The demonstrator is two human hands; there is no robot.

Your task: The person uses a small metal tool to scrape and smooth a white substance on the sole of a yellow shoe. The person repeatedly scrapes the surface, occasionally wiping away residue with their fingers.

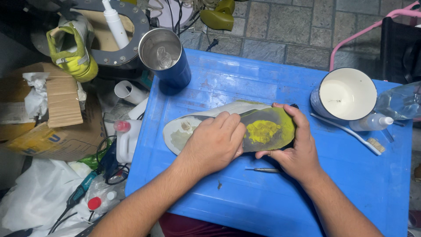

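Hands work together on a shoe sole (pixel 263 131) lying bottom-up near the middle of the blue desk (pixel 351 193). The sole is off-white at its left end, grey through the middle, with a bright yellow patch toward the right end. The left hand (pixel 215 142) lies flat across its middle, fingers curled down and pressing on it, so its grip is closed against the sole rather than wrapped round it. The right hand (pixel 298 151) clasps the right end, fingers over the far edge and thumb under the near edge, its grip closed on the sole.

Just in front of the right hand a thin metal pick (pixel 263 170) lies on the desk, apart from the sole. At the far left corner stands a blue metal tumbler (pixel 169 59), open at the top. To the right stands a white enamel mug (pixel 346 94), and beside it lie a white toothbrush (pixel 351 134) and a small clear squeeze bottle (pixel 370 123).

Off the desk to the left, a yellow-green sneaker (pixel 72 48) sits above a torn cardboard box (pixel 48 123), and a white jug with a pink cap (pixel 127 138) stands against the desk's edge.
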